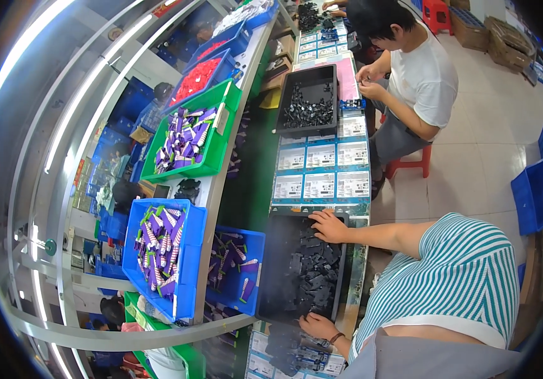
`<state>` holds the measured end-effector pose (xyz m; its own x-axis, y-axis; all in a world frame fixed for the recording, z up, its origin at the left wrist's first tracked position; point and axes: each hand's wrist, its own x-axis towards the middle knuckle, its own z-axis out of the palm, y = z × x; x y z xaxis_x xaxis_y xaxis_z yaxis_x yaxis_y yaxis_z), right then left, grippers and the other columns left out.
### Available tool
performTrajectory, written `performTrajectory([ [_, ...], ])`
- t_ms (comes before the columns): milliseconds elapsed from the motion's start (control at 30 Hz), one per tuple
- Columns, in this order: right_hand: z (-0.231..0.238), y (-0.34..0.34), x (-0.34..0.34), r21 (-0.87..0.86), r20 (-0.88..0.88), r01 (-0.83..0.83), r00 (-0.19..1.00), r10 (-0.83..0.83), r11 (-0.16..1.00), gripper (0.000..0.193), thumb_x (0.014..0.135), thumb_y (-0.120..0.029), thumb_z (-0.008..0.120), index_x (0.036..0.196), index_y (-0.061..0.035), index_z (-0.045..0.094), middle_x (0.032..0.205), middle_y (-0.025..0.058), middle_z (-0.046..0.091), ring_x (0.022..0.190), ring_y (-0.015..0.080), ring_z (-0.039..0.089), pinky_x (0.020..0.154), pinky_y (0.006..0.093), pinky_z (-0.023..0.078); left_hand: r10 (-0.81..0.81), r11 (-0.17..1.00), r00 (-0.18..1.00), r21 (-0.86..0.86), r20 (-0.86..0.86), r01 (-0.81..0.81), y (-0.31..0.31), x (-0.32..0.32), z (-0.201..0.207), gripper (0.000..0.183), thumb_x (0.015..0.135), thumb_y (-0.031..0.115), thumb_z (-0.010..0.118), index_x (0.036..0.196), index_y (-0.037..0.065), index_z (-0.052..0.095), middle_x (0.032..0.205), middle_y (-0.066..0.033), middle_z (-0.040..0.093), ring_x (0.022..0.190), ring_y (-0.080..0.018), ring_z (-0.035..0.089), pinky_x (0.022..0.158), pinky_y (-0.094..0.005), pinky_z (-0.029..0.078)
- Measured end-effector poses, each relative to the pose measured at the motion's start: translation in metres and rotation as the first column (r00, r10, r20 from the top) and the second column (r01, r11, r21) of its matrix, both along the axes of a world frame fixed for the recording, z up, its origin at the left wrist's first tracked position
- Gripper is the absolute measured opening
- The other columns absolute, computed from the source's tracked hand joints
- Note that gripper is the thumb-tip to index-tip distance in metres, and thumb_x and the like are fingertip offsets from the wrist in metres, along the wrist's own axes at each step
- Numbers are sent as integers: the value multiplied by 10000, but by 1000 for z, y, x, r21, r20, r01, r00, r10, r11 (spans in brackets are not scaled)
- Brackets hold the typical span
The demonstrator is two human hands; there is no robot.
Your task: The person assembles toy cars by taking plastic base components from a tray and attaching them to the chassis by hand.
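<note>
**Black parts (315, 275) crowded a tray (284, 235) on a busy bench (360, 252)**

The right hand (328, 226) lay palm down at the tray's far-right corner, fingers loosely spread, its bare forearm stretched from a striped sleeve (451, 243). The left hand (319, 326), a band (336, 338) at its wrist, sat at the opposite end with fingers bent. Whether either had hold of a part or the rim could not be told. The black parts lay heaped between the two hands, too jumbled to count.

Six printed white cards (319, 186), in two rows of three, separated this tray from a second black tray (312, 79) of smaller black pieces. Beyond it, one co-worker in a white shirt (432, 82) sat with both hands raised together.

Across from the hands, purple-and-white pieces filled one green bin (232, 104) and lay in two blue bins (199, 252); two more blue bins (227, 68) held red pieces. A metal rail (157, 341) crossed in front of a lower green bin (194, 365). Two blue bins (533, 196) stood on the floor (480, 164).
</note>
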<state>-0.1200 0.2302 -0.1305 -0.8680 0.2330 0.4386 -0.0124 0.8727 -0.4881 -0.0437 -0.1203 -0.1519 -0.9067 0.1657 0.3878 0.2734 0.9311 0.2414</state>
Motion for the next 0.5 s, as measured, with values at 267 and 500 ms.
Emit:
performTrajectory([
  [267, 8, -3, 3, -30, 23, -28, 999, 29, 999, 437, 800, -356, 686, 1050, 1, 657, 1384, 185, 440, 1340, 348, 336, 1086, 501, 267, 32, 999, 999, 16, -5, -32, -3, 4, -8, 281, 961, 171, 482, 836, -31, 632, 1157, -227, 570, 1081, -395, 529, 919, -486, 446],
  [500, 6, -3, 0, -18, 14, -13, 1000, 13, 1000, 437, 813, -358, 680, 1057, 3, 652, 1393, 184, 433, 1344, 351, 326, 1093, 510, 261, 50, 999, 998, 19, -37, -50, -1, 1, -4, 275, 965, 165, 476, 851, -41, 617, 1143, -227, 569, 1058, -398, 531, 900, -491, 448],
])
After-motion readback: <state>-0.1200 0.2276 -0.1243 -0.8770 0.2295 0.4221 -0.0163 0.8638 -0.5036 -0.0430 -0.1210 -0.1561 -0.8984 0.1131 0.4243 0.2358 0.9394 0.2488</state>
